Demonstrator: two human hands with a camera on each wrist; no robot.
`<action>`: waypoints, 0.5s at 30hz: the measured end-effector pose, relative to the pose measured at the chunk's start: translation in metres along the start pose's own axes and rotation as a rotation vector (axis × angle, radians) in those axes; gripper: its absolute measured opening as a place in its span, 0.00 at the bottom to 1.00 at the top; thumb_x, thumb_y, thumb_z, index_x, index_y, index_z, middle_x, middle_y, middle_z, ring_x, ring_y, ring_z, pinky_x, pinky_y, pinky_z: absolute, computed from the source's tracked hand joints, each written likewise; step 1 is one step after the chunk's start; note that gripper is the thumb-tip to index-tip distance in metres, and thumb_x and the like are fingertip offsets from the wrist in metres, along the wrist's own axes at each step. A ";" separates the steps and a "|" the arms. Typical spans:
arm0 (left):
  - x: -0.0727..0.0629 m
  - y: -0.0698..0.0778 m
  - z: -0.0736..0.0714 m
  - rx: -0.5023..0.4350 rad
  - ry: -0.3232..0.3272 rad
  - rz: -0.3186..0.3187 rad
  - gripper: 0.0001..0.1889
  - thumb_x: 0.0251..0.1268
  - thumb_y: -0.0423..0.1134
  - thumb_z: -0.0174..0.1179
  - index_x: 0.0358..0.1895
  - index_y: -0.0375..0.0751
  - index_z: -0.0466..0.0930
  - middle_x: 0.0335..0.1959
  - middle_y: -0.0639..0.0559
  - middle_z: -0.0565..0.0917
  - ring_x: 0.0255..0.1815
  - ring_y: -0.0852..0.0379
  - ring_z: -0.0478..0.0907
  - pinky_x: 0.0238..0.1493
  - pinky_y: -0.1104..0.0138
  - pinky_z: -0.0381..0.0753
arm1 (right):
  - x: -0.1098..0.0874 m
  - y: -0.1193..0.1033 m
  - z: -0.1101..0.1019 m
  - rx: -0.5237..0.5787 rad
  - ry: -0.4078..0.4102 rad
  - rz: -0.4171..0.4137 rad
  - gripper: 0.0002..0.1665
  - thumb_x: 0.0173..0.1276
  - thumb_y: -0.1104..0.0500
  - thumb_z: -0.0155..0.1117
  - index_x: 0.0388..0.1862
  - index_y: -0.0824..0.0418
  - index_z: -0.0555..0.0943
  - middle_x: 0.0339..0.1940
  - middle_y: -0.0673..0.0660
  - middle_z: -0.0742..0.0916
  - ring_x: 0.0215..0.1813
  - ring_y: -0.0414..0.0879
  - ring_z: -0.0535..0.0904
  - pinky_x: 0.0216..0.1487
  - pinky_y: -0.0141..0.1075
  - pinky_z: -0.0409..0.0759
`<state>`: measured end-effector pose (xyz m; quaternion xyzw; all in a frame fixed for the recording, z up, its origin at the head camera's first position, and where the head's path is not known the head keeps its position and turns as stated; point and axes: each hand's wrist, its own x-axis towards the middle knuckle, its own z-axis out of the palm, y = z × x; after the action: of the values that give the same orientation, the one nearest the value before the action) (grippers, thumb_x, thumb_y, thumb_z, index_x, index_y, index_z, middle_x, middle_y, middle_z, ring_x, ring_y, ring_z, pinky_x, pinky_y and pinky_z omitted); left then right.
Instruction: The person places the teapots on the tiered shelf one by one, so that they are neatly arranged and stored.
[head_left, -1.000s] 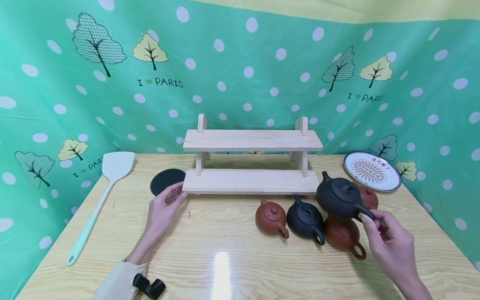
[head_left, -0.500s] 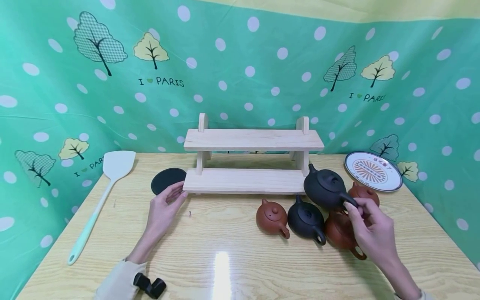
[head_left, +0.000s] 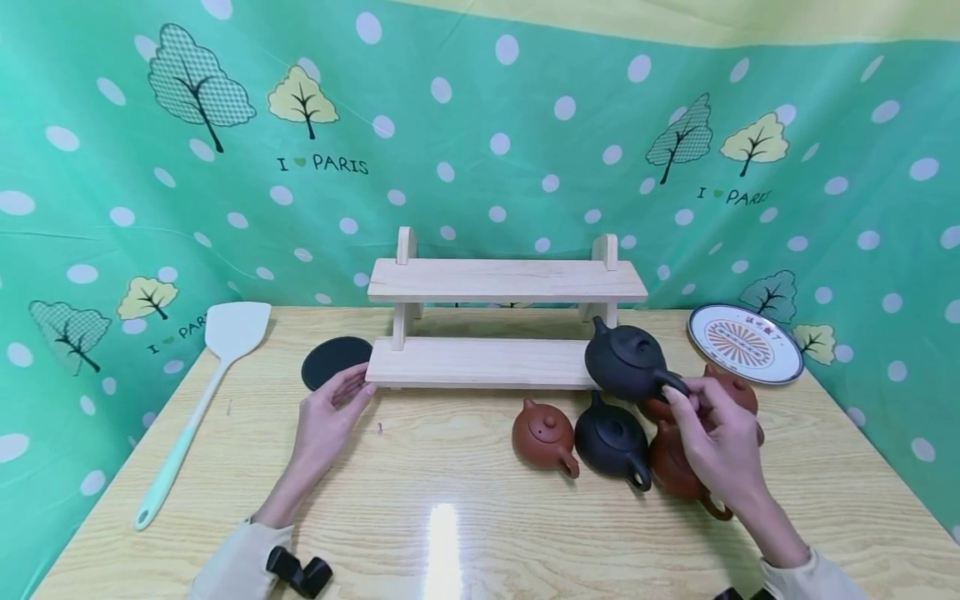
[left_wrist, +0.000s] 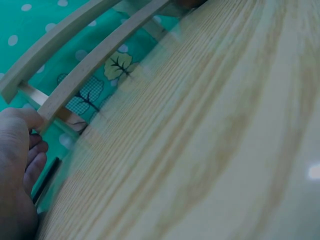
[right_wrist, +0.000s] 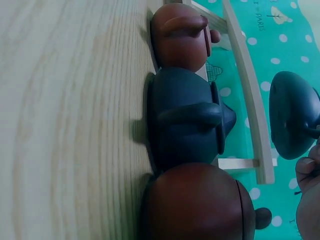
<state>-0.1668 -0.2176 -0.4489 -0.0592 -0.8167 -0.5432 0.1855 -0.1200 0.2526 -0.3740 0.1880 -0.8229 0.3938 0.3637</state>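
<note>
My right hand (head_left: 716, 433) pinches the handle of a black teapot (head_left: 626, 362), held in the air over the right end of the wooden shelf (head_left: 480, 362), spout pointing away. In the right wrist view this teapot (right_wrist: 292, 115) hangs well off the table. At the shelf's left end, my left hand (head_left: 330, 421) grips the corner of the lower board, thumb in front. Below the raised teapot stand a small brown teapot (head_left: 542, 437), another black teapot (head_left: 611, 437) and a brown teapot (head_left: 675, 467). One or more further brown teapots (head_left: 738, 390) are partly hidden behind my right hand.
Behind the left hand lies a black round mat (head_left: 333, 358). A white spatula (head_left: 198, 417) with a pale green handle rests at far left. A patterned plate (head_left: 745, 343) lies at the back right. Green polka-dot cloth hangs behind the table (head_left: 375, 533).
My right hand has carried the black teapot leftward, from over the brown teapots to the lower board's right end. The left hand has stayed at the shelf corner.
</note>
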 end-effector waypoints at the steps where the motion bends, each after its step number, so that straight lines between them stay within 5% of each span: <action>1: 0.000 0.000 0.000 -0.001 -0.001 -0.001 0.20 0.74 0.35 0.65 0.64 0.30 0.80 0.59 0.37 0.84 0.56 0.60 0.82 0.58 0.79 0.78 | 0.001 0.000 0.001 0.002 -0.001 -0.003 0.15 0.56 0.86 0.66 0.39 0.74 0.80 0.23 0.50 0.74 0.22 0.30 0.64 0.16 0.29 0.59; 15: 0.000 0.002 0.000 0.001 0.000 -0.002 0.20 0.74 0.35 0.65 0.64 0.30 0.80 0.59 0.38 0.84 0.58 0.49 0.83 0.58 0.78 0.79 | 0.021 -0.006 0.020 0.047 -0.020 -0.032 0.13 0.59 0.85 0.65 0.39 0.74 0.81 0.20 0.50 0.72 0.20 0.32 0.61 0.15 0.29 0.56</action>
<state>-0.1663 -0.2173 -0.4474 -0.0584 -0.8171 -0.5428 0.1851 -0.1397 0.2327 -0.3639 0.2136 -0.8140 0.4053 0.3570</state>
